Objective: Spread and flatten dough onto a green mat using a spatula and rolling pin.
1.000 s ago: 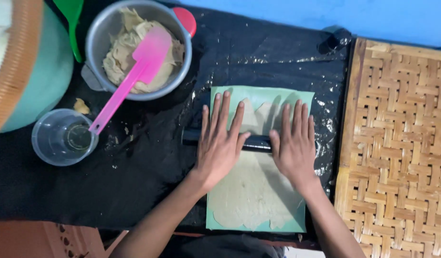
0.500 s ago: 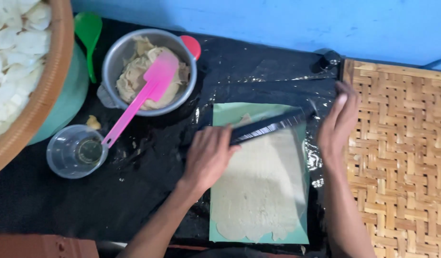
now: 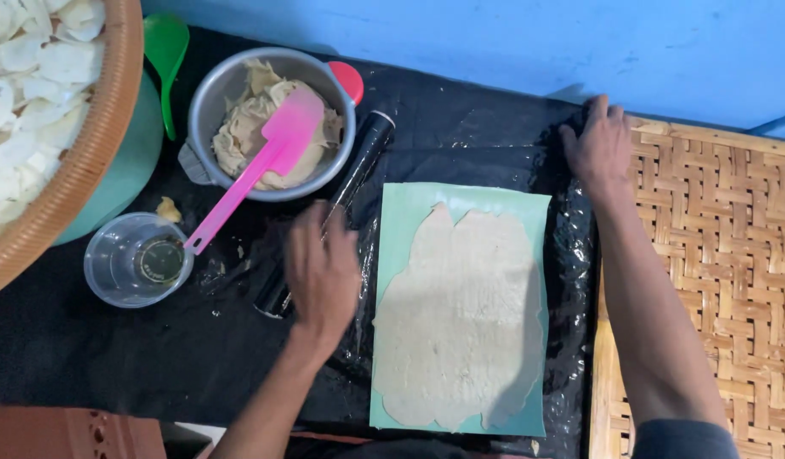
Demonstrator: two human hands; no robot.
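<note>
Your left hand [image 3: 322, 270] lies flat over the black rolling pin [image 3: 340, 194], at nine o'clock of the rolled dough sheet [image 3: 460, 314]. Your right hand [image 3: 598, 146], fingers spread, rests at two o'clock.

The left hand [image 3: 322, 268] lies palm down, fingers [image 3: 312, 223] stretched forward and slightly blurred, its bare forearm running back to the lower edge. The right hand [image 3: 598, 146] reaches far forward, palm down, fingers loosely curled, forearm extended straight behind it.
</note>
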